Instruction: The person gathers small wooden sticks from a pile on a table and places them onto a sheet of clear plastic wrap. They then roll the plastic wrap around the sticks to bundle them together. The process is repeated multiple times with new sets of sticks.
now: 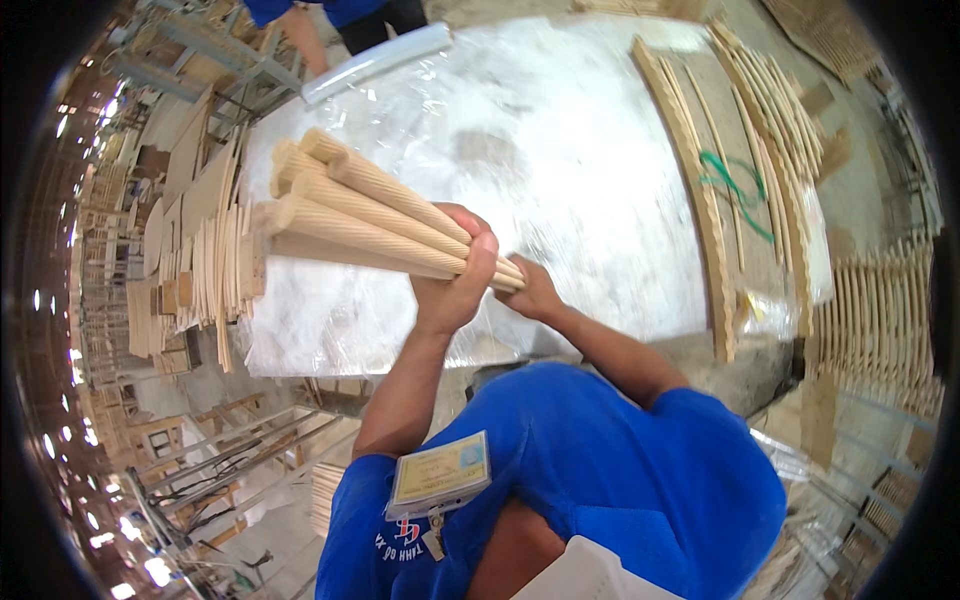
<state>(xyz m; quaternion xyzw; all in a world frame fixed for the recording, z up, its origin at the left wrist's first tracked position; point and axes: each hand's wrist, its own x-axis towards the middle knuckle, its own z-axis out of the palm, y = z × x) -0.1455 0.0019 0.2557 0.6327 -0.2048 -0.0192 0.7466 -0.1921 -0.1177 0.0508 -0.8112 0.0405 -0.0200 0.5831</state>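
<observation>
A bundle of several pale wooden rods with fine twisted grooves is held above the table, its thick ends fanned toward the upper left. My left hand wraps round the bundle near its middle, thumb on top. At the narrower right end, my right hand closes round the rod tips, which its fingers partly hide. Below the rods lies the white, plastic-covered tabletop.
A roll of clear film lies along the table's far left edge, with a person in blue behind it. Wavy-edged wooden strips and a green strap lie at the right. Stacked wooden slats stand left.
</observation>
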